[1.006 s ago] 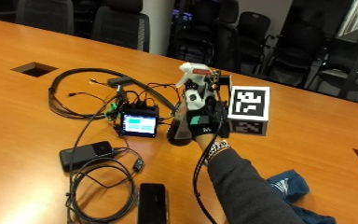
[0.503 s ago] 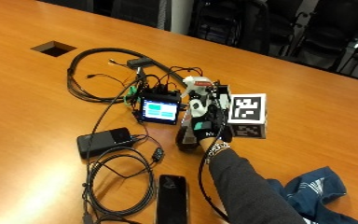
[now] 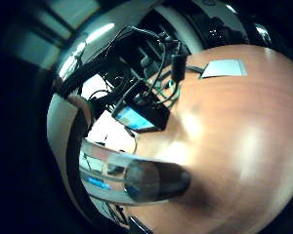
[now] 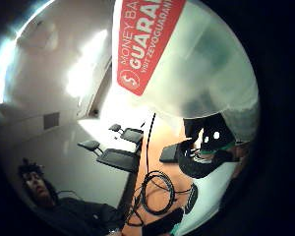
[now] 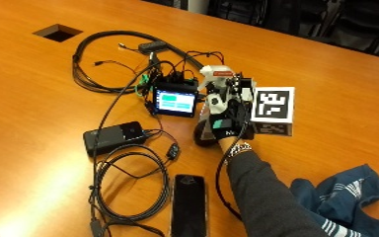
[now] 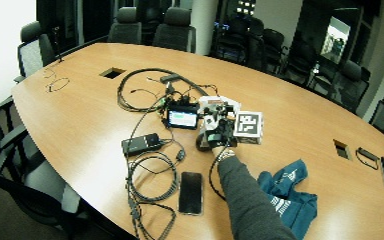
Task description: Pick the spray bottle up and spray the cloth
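- Wooden conference table [image 5: 38, 69].
- Gloved right hand [image 5: 225, 118] curled around bottle [image 5: 214, 91], base on table.
- Cloth [image 5: 344, 195] well apart from bottle, unsprayed.
- Remaining: lift, aim, spray.

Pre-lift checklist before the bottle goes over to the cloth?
1. Gloved right hand wrapped round the spray bottle: ok.
2. Bottle off the table: not ok; its base looks still down.
3. Finger on the trigger: cannot tell, hidden by the glove rig.
4. Nozzle aimed at the blue cloth: not ok; the cloth lies apart, near the person's elbow.
5. Small screen device and cables crowd the bottle's side: not ok, lift with care.
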